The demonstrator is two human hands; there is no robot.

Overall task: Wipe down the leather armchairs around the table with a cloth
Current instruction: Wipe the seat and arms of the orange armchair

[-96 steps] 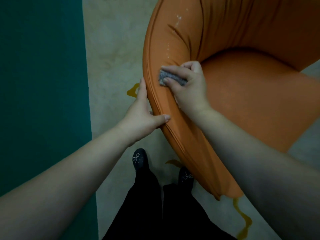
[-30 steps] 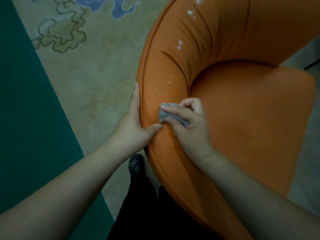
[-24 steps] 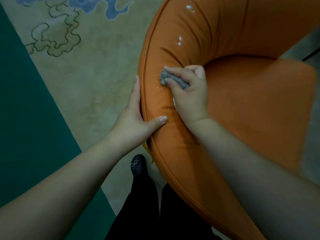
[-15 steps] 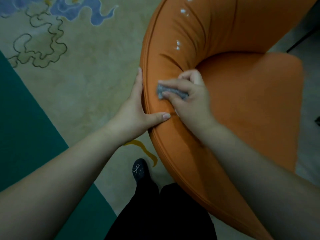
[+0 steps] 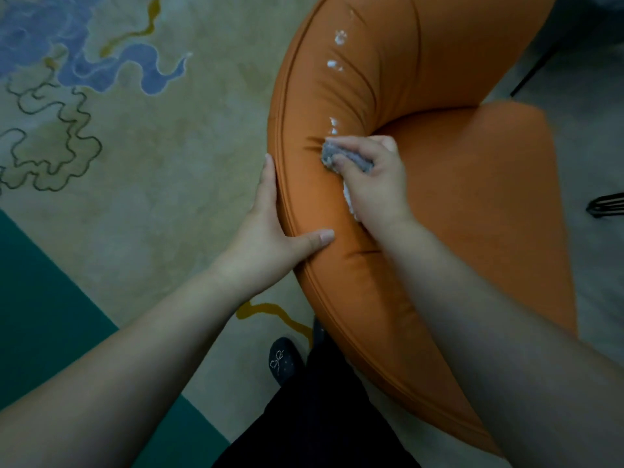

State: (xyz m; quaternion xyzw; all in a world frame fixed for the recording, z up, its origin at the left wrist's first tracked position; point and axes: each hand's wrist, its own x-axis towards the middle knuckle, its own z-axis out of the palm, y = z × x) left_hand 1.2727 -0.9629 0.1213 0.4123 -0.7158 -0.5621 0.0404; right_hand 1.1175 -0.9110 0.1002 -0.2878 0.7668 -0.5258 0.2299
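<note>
orange leather was being wiped on the inner face of the armchair (image 5: 422, 79), along the curved arm where it met the seat. the cloth (image 5: 332, 156), grey and bunched small, was gripped by the right hand (image 5: 371, 184), fingers curled round it, and was pressed against the leather just below a line of white spots (image 5: 332, 64) that ran up the arm. a little white showed under the heel of that hand; what it was could not be told. the left hand (image 5: 270, 238) was laid on the outer rim with straight fingers down the outside and the thumb across the padding, nothing being clutched, so the chair seemed to be steadied.

the step in hand was judged to be the wiping of this one arm, with the spots above not yet reached. the next move was thought to call for the cloth to be carried upward along the arm through those spots, with firm pressure kept and the creases in the leather followed, while the rim was braced from outside. the seat and backrest looked not yet wiped, though this could not be told for sure. no bench was in view; a patterned carpet (image 5: 152, 163) lay beneath.
</note>
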